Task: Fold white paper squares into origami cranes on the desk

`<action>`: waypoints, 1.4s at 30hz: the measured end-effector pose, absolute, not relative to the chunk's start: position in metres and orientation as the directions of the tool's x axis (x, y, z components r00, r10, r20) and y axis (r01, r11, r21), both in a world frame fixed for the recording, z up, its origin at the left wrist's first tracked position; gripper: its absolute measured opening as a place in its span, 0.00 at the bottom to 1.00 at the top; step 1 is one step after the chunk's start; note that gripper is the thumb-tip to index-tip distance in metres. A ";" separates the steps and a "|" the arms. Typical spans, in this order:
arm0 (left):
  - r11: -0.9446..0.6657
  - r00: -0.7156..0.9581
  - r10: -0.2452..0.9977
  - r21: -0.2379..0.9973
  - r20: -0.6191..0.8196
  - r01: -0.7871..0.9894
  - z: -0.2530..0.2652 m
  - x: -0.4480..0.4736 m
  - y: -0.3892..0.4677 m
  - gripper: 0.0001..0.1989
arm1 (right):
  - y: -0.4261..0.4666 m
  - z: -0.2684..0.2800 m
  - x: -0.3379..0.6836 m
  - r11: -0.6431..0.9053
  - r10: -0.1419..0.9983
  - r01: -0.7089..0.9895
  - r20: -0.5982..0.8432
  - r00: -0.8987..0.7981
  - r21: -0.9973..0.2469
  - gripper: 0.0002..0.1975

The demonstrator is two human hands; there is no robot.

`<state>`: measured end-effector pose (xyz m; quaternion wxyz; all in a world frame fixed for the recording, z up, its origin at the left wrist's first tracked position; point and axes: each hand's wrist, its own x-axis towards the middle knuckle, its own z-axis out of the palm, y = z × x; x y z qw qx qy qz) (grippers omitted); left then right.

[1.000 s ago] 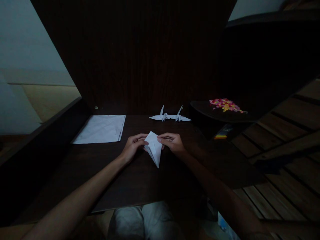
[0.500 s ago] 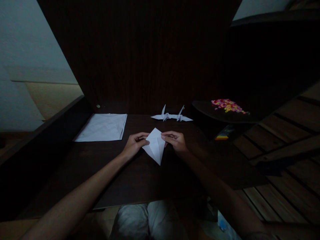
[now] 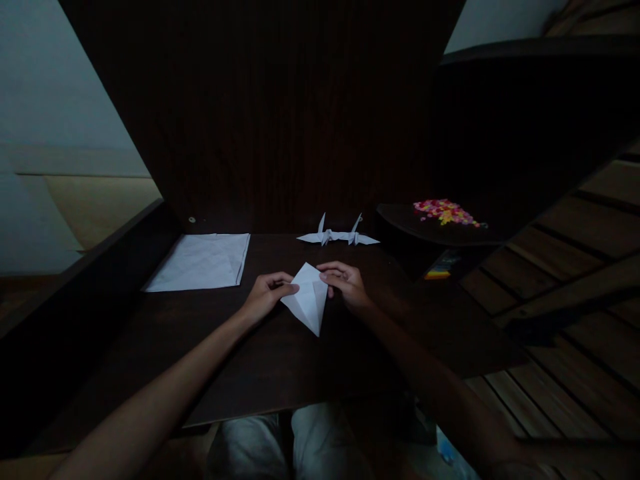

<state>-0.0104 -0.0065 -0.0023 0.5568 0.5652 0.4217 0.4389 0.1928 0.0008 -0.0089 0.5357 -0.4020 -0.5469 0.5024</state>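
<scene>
A white paper folded into a kite-like shape (image 3: pixel 309 301) lies on the dark wooden desk (image 3: pixel 280 367), its point toward me. My left hand (image 3: pixel 267 295) pinches its left corner and my right hand (image 3: pixel 346 283) holds its upper right edge. Both hands rest on the desk on either side of the fold. Beyond them, near the desk's back panel, stand two finished white paper cranes (image 3: pixel 338 233) side by side.
A stack of flat white sheets (image 3: pixel 201 261) lies at the desk's back left. To the right a dark round tray (image 3: pixel 400 220) carries a heap of small coloured pieces (image 3: pixel 444 211). A wooden slatted floor (image 3: pixel 575 293) runs off to the right. The scene is dim.
The folded paper has opened wider and flatter between my hands, and its left corner has shifted slightly left. Both hands keep their grip. The camera view has shifted a little.
</scene>
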 end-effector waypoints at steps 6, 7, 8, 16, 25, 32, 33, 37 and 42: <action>-0.034 0.220 0.975 0.999 0.033 0.001 -0.004 -0.012 -0.006 0.08 | 0.001 -0.008 0.194 0.184 0.975 -0.071 0.191 -0.111 -0.980 0.09; -0.036 0.216 0.976 0.999 0.035 0.001 -0.004 -0.012 -0.006 0.08 | 0.001 -0.008 0.194 0.184 0.976 -0.060 0.189 -0.108 -0.981 0.09; -0.037 0.212 0.977 0.999 0.036 0.004 -0.003 -0.012 -0.006 0.08 | 0.001 -0.009 0.194 0.185 0.976 -0.051 0.190 -0.103 -0.981 0.09; -0.059 0.200 0.979 0.996 0.044 0.070 0.001 -0.011 -0.009 0.09 | 0.004 -0.011 0.199 0.184 0.958 -0.111 0.204 -0.202 -0.977 0.13; -0.025 0.218 0.976 0.999 0.014 0.046 0.001 -0.013 -0.004 0.10 | 0.003 -0.005 0.198 0.157 0.977 -0.012 0.157 -0.145 -0.988 0.12; -0.035 0.214 0.977 0.995 0.015 0.091 0.003 -0.017 -0.001 0.15 | 0.007 -0.013 0.196 0.239 0.969 0.120 0.228 -0.098 -0.964 0.10; -0.040 0.225 0.974 0.992 0.013 0.116 0.003 -0.018 0.000 0.16 | 0.007 -0.015 0.196 0.254 0.966 0.166 0.242 -0.094 -0.953 0.10; -0.108 0.236 0.971 0.960 0.046 0.259 -0.001 -0.024 0.005 0.18 | 0.008 -0.021 0.196 0.324 0.946 0.379 0.305 -0.110 -0.867 0.10; -0.245 0.211 0.964 0.854 0.163 0.459 -0.004 -0.026 0.007 0.14 | 0.006 -0.020 0.196 0.399 0.914 0.563 0.365 -0.179 -0.724 0.08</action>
